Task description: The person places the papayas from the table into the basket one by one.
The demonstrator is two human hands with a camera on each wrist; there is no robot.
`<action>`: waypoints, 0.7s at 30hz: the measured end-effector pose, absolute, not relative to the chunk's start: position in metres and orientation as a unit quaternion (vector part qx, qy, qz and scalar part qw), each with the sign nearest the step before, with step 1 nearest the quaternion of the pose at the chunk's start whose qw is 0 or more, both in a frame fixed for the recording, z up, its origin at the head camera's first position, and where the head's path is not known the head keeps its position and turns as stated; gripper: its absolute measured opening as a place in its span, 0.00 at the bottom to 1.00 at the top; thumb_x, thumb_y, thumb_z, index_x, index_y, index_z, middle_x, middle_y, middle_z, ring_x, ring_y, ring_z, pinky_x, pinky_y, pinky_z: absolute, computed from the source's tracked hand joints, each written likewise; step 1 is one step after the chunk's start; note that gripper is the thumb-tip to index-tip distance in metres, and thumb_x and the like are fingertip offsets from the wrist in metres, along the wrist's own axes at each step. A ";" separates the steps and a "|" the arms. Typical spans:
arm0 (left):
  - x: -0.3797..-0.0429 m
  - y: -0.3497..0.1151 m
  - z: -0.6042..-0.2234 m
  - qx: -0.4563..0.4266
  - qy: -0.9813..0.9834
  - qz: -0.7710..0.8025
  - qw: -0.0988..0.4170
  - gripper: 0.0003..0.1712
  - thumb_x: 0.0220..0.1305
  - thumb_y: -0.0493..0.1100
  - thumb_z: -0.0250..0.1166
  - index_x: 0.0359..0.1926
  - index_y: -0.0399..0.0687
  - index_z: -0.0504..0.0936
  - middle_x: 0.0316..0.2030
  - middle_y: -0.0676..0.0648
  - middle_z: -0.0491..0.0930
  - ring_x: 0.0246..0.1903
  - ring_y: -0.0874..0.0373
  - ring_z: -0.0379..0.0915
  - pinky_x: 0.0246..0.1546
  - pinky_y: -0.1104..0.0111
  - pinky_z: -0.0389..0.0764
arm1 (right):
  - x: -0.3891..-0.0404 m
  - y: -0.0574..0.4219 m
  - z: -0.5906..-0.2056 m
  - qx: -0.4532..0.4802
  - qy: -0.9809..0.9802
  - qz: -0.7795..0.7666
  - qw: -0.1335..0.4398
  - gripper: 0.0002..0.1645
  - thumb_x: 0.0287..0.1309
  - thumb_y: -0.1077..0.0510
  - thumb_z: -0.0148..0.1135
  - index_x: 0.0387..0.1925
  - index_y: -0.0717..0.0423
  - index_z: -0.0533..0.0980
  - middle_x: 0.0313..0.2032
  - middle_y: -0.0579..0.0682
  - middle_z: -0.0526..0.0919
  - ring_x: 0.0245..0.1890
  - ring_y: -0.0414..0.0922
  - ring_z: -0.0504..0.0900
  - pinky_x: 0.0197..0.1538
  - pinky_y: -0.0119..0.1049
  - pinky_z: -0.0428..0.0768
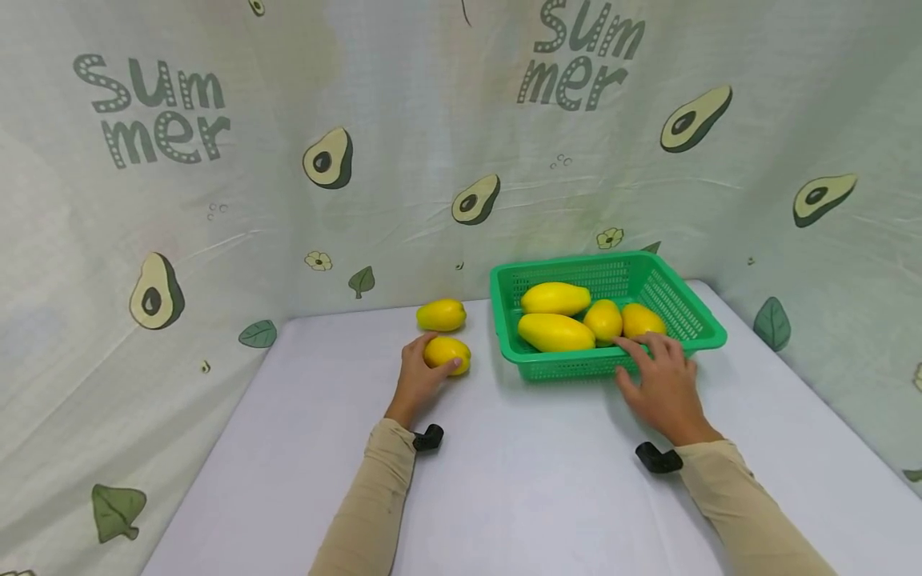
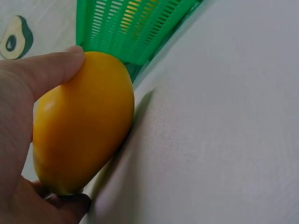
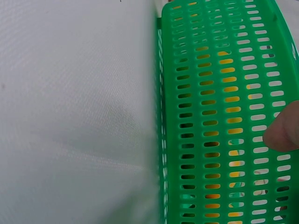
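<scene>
**Left hand grips smooth, oval yellow fruit beside green plastic basket**

A person in beige sleeves works with both hands at a table covered in pale white cloth. The left hand is closed around the oval fruit, thumb on the side nearer the basket, just left of the perforated, rectangular container; whether the fruit touches the cloth cannot be told. A second plump yellow fruit, tinged green at one end, lies on the table just behind it.

The right hand is at the basket's front rim, fingers over the edge and thumb by the outer wall; whether it pinches the plastic or merely rests there cannot be told. Inside the basket, two long, smooth yellow fruits lie at left, one behind the other, with two shorter, rounded yellow fruits to their right. A small black device sits at each wrist. Behind hangs a pale fabric backdrop printed with avocado halves, leaves and the word "summer."
</scene>
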State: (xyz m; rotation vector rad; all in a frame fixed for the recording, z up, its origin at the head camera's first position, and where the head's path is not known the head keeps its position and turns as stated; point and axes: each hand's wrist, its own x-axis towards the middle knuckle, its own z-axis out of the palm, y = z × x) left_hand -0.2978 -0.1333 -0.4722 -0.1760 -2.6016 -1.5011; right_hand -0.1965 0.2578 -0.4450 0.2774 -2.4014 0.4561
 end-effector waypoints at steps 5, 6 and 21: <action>-0.295 -0.133 -0.469 -0.053 -0.864 -0.496 0.073 0.44 0.55 0.51 0.77 0.69 0.46 0.69 0.65 0.38 0.64 0.61 0.44 0.62 0.65 0.50 0.65 | -0.196 0.257 -0.443 0.109 -0.919 0.174 0.335 0.26 0.55 0.59 0.66 0.58 0.54 0.77 0.51 0.61 0.73 0.55 0.66 0.64 0.38 0.64 0.64; -0.295 -0.133 -0.469 -0.053 -0.863 -0.497 0.073 0.44 0.55 0.51 0.77 0.69 0.46 0.68 0.65 0.38 0.64 0.61 0.44 0.63 0.64 0.50 0.65 | -0.196 0.257 -0.442 0.109 -0.919 0.174 0.336 0.26 0.55 0.59 0.66 0.58 0.54 0.77 0.51 0.61 0.73 0.55 0.66 0.64 0.38 0.64 0.64; -0.291 -0.135 -0.472 -0.023 -0.856 -0.510 0.081 0.46 0.52 0.57 0.78 0.68 0.52 0.68 0.63 0.38 0.60 0.58 0.43 0.64 0.64 0.50 0.66 | -0.198 0.257 -0.443 0.106 -0.922 0.182 0.325 0.27 0.55 0.60 0.67 0.59 0.53 0.76 0.53 0.62 0.72 0.56 0.66 0.63 0.40 0.67 0.63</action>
